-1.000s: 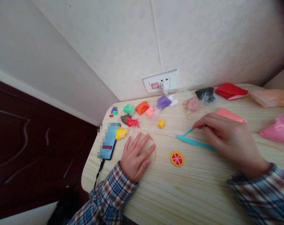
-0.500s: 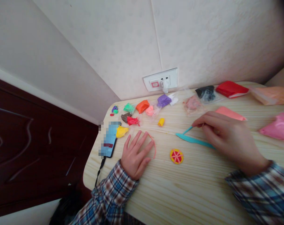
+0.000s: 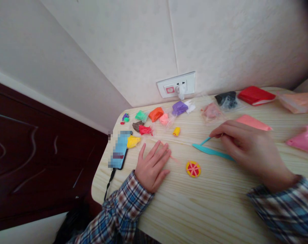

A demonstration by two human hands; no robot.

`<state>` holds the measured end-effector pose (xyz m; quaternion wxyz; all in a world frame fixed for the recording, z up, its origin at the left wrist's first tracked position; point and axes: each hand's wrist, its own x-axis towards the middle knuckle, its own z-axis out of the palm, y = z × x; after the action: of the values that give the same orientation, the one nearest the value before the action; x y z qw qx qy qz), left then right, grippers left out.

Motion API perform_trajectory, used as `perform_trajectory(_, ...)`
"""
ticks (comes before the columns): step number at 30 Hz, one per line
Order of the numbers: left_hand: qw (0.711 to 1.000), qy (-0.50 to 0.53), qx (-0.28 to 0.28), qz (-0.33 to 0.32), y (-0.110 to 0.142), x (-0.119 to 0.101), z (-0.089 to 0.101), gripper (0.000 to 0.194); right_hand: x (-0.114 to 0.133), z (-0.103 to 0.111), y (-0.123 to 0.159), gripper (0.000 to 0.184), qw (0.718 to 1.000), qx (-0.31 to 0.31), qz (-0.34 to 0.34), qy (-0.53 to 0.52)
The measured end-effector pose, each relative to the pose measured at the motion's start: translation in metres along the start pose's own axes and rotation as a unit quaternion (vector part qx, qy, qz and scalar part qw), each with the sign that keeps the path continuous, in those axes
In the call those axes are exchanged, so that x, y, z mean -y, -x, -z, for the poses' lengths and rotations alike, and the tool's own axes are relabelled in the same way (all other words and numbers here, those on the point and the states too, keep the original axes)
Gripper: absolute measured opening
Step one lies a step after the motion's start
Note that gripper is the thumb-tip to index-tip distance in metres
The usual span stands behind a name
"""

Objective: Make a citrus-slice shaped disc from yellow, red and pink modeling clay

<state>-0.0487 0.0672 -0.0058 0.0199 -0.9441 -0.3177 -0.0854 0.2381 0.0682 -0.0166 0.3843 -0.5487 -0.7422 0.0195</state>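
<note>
My left hand lies flat with its fingers stretched out, pressing on a thin pink strand of clay. Most of that strand is hidden under the fingers. To its right rests a small round clay disc, yellow-rimmed and red with pink strips crossing it. My right hand is closed, its fingertips pinching a thin blue stick-like clay tool. Beneath that tool a blue plastic clay knife lies on the table, its right end covered by the hand.
Bags of coloured clay line the wall side, including purple, orange, black and red. A yellow clay piece stands mid-table. At left are a phone and small clay fruit shapes. A wall socket holds a plug.
My left hand has slid slightly right over the pink strand, whose free end now points out to the right. My right hand stays about where it was, and the view has shifted a little.
</note>
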Motion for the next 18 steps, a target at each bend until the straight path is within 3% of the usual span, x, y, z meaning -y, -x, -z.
perform_trajectory(7,0.999,0.006,-0.039,0.021,0.0015,0.0023,-0.0002,0.052,-0.0022,-0.0003,0.0010,0.018,1.000,-0.001,-0.007,0.007)
perform_trajectory(18,1.000,-0.009,-0.005,0.018,-0.0001,0.0050,-0.0019,0.049,-0.0005,0.0014,0.0003,0.018,1.000,0.006,-0.014,0.004)
